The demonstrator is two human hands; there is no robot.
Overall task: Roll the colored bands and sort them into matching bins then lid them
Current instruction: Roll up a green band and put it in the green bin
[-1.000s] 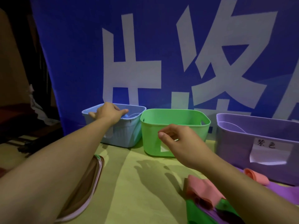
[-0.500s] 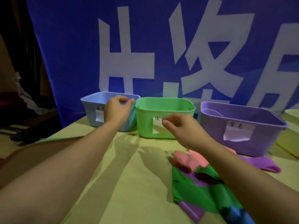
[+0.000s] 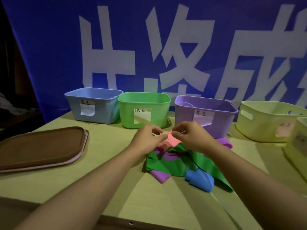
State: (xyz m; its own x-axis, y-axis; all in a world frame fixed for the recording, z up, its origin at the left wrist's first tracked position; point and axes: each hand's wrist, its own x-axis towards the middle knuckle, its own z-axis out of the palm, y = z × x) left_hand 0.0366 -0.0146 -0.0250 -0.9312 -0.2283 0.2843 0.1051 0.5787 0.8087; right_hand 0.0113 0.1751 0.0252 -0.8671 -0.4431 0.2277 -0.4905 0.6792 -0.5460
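Head view: both hands meet over a heap of bands on the table [image 3: 103,176]. Left hand [image 3: 147,140] and right hand [image 3: 191,136] each pinch the pink band [image 3: 172,139], lifted off a green band [image 3: 167,165], purple band [image 3: 160,176] and blue band [image 3: 199,180]. Behind stand blue bin [image 3: 93,105], green bin [image 3: 143,110], purple bin [image 3: 206,113] and yellow bin [image 3: 267,122]. Brown lid [image 3: 39,146] lies left.

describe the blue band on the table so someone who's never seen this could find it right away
Start at the row of bins against the blue banner, then come toward the table's near edge to the pile of bands. The blue band lies at its near right side, against the green band: the pile's only blue piece.
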